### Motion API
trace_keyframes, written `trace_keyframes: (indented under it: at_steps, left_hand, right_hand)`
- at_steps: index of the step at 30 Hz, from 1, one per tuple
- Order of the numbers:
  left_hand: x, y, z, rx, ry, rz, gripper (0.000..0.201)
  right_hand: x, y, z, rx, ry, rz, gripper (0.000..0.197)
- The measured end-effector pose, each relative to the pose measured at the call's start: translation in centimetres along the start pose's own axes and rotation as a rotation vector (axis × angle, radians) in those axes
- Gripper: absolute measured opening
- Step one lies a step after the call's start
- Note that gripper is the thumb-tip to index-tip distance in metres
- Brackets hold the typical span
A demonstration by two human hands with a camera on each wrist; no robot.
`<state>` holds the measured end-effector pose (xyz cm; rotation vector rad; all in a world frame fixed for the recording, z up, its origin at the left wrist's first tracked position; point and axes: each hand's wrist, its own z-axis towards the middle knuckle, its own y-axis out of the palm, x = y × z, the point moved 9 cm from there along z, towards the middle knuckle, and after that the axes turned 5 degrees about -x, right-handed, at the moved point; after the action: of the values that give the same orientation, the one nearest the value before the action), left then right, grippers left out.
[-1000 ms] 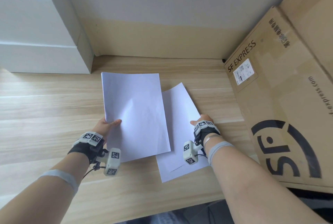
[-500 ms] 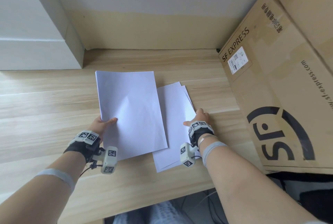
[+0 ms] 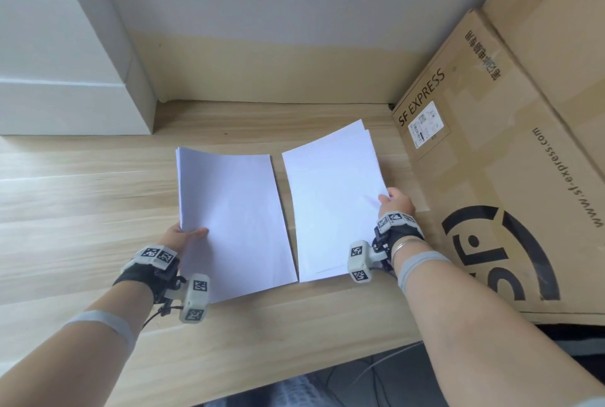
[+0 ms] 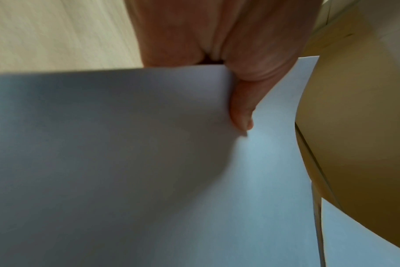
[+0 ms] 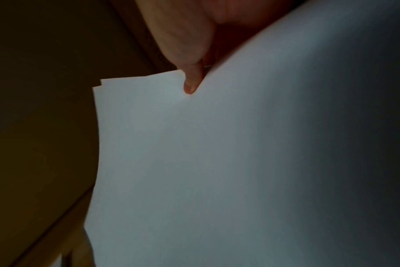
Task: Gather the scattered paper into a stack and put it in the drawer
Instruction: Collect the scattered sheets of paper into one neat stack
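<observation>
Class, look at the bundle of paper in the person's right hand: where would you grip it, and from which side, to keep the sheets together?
Pinch the right bundle on its long outer edge, near the middle, coming from the side facing the cardboard box. Its sheets are fanned at the corners, so a thumb-on-top pinch there, like the right hand uses, clamps them all. The left hand holds its own bundle.

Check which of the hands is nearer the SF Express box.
Right. The right hand grips its paper bundle just beside the SF Express box. The left hand holds the other bundle farther away, across both bundles.
</observation>
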<state>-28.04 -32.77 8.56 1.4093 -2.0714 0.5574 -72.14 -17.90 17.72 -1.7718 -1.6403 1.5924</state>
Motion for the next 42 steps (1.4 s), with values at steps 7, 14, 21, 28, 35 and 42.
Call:
trace_keyframes:
  at_steps: [7, 14, 21, 28, 35, 42]
  left_hand:
    - [-0.7, 0.1, 0.2, 0.018, -0.047, 0.003, 0.022]
    - [-0.5, 0.8, -0.1, -0.076, -0.041, 0.012, 0.035]
    - [0.1, 1.9, 0.0, -0.126, -0.008, -0.019, 0.047]
    - [2.9, 2.2, 0.3, -0.121, 0.123, 0.012, 0.047]
    - [11.3, 3.5, -1.8, -0.090, 0.356, -0.069, 0.025]
    - [16.2, 4.0, -3.7, -0.068, 0.532, -0.130, 0.024]
  right_hand:
    - [-2.5, 2.4, -0.7, -0.055, -0.049, 0.047, 0.025]
    - [-6.3, 12.9, -5.7, -0.402, -0.103, -0.140, 0.023]
    - [-9.3, 17.4, -9.1, -0.488, -0.240, -0.334, 0.045]
    - [-9.4, 16.6, -7.3, -0.510, -0.095, 0.105, 0.060]
    - [-15.7, 8.5, -6.6, -0.352, -0.352, 0.547, 0.024]
    - [-18.5, 5.1, -8.0, -0.380, -0.383, 0.706, 0.033]
